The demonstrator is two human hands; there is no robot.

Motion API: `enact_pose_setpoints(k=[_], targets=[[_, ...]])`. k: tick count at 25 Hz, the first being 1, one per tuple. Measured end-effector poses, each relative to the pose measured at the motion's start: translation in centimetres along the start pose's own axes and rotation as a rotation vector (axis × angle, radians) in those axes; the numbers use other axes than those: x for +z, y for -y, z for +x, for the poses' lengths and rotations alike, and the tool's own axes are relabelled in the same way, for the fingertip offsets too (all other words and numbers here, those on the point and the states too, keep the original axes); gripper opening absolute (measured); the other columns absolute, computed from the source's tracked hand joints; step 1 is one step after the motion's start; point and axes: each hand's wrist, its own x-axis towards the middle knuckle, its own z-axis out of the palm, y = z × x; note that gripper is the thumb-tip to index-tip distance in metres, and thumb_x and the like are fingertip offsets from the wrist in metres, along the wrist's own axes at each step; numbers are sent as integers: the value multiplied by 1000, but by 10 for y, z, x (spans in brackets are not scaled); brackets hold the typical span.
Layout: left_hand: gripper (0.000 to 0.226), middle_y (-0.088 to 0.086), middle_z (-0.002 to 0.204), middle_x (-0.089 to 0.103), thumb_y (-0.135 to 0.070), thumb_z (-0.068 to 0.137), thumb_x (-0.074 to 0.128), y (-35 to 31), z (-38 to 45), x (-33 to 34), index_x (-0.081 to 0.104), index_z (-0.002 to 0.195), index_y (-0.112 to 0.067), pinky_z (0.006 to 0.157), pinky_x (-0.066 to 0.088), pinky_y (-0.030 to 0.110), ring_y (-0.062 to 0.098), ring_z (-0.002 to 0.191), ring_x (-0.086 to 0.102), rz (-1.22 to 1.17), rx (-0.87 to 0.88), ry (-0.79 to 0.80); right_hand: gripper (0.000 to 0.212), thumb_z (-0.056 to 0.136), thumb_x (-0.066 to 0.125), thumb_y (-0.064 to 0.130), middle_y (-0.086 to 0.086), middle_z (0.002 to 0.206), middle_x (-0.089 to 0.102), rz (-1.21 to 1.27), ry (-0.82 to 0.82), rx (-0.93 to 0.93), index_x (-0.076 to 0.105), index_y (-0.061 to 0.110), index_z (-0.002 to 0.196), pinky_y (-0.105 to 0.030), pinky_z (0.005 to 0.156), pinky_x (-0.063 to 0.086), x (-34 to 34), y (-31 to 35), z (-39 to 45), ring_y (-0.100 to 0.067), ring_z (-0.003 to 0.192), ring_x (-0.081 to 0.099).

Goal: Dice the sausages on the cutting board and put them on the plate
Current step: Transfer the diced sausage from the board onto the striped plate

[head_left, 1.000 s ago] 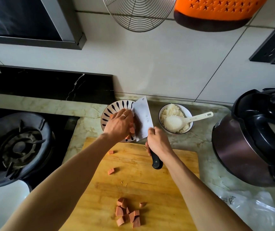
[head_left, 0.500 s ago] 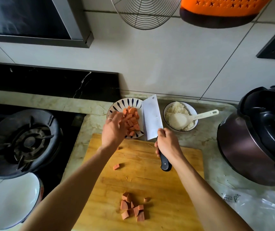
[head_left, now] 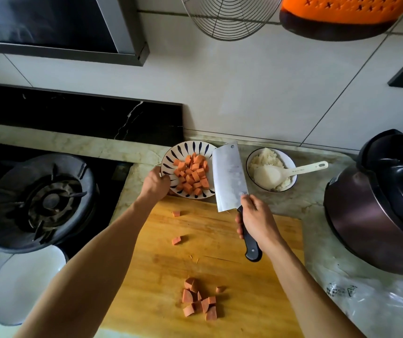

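At the far edge of the rectangular bamboo cutting board (head_left: 220, 252), left hand (head_left: 155, 185) gripping the near-left rim of the round white plate with dark blue petal strokes (head_left: 171, 157), fingers curled over the rim. Heaped on that plate, pink diced sausage cubes (head_left: 192, 175). Right hand (head_left: 256, 220) clamped round the black handle of the broad steel cleaver (head_left: 229, 176), blade flat-side up over the plate's right rim and the board's far edge. Near the board's near edge, a small cluster of remaining sausage pieces (head_left: 199, 301); two stray cubes (head_left: 176, 240) toward the far-left part of the board. Beside the plate on the right, on the marble countertop (head_left: 293, 203), a white bowl of rice (head_left: 271, 169) with a cream plastic rice paddle (head_left: 290, 172) resting in it.
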Motion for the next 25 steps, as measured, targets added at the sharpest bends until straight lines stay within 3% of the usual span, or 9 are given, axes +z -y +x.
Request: enact_pose_setpoints(k=[3, 7, 11, 15, 18, 21, 25], targets=[[30, 13, 101, 65, -7, 87, 46, 1, -14, -9, 59, 114, -4, 69, 55, 34, 30, 88, 63, -55, 9, -31, 23, 105, 37, 30, -6, 59, 56, 25, -19, -23, 54, 15, 103, -29, 40, 42, -11, -5, -11, -19, 40, 49], [19, 12, 88, 65, -8, 87, 47, 1, -50, -15, 59, 102, -4, 58, 49, 28, 27, 76, 61, -102, 53, -29, 24, 105, 37, 30, -8, 60, 56, 43, -49, -83, 54, 16, 95, -29, 39, 42, -24, -6, -31, -21, 39, 48], [25, 12, 76, 66, -20, 83, 49, 6, -95, -15, 60, 100, -6, 55, 46, 32, 24, 63, 58, -122, 115, 100, 25, 105, 38, 31, -8, 59, 56, 77, -68, -130, 54, 14, 94, -29, 39, 41, -35, -14, -63, -22, 38, 47], [16, 9, 81, 64, -7, 94, 49, 9, -138, 9, 55, 108, -13, 46, 43, 17, 14, 59, 58, -18, 144, 216, 22, 105, 39, 28, -8, 57, 55, 101, -80, -130, 53, 19, 91, -30, 40, 41, -45, -33, -96, -22, 37, 46], [24, 19, 107, 64, -8, 95, 49, 8, -155, 40, 57, 118, -4, 63, 54, 32, 32, 82, 64, -17, 211, 293, 23, 105, 38, 27, -9, 60, 55, 57, -78, -118, 54, 15, 94, -30, 40, 41, -55, -56, -118, -22, 38, 47], [31, 21, 111, 66, -17, 88, 53, 3, -161, 66, 58, 117, -7, 76, 57, 50, 38, 95, 65, -40, 204, 375, 26, 105, 38, 29, -9, 59, 56, 16, -87, -91, 54, 11, 94, -30, 40, 41, -65, -78, -134, -23, 40, 48], [31, 19, 114, 66, -10, 92, 52, -18, -172, 90, 57, 121, -5, 81, 57, 48, 36, 96, 65, -42, 196, 391, 27, 105, 38, 29, -8, 59, 55, 51, -126, -44, 53, 10, 93, -29, 38, 40, -71, -95, -150, -20, 38, 48]])
